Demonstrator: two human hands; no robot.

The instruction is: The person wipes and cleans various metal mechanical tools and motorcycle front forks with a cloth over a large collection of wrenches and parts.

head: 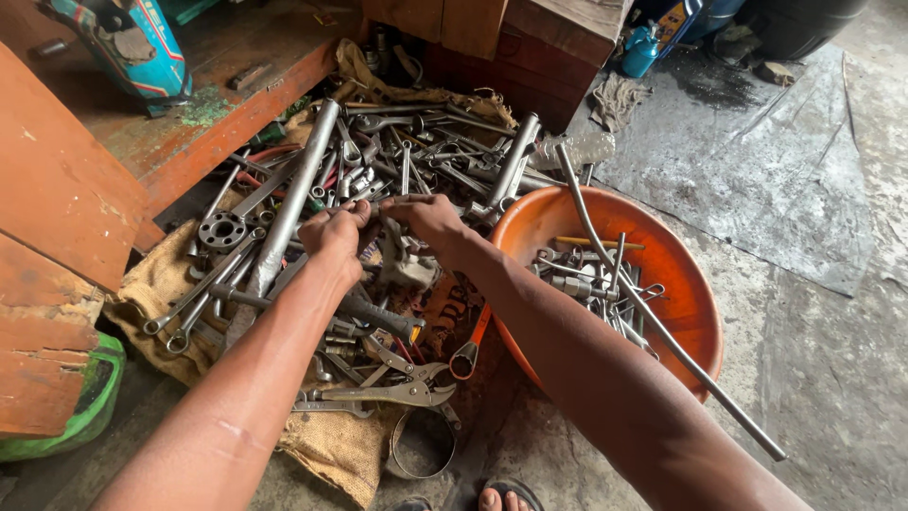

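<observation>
A blue plastic bottle [641, 49] stands at the floor's far edge, beyond the round orange plastic basin [695, 293]. Both arms reach forward over a heap of grey steel spanners [397, 161] on brown burlap sacking [170, 284]. The left hand [333, 232] and right hand [426, 220] meet mid-heap, fingers curled narrowly, pinching a thin metal rod [378, 199] between them.

Heap of wrenches [378, 161]: bare steel, dull grey, greasy; long tube [293, 194] brushed metal; basin [695, 284] glossy orange plastic; sacking [161, 284] coarse tan burlap; bench [66, 189] rough red-painted wood, chipped; floor [832, 378] matt stained concrete
</observation>
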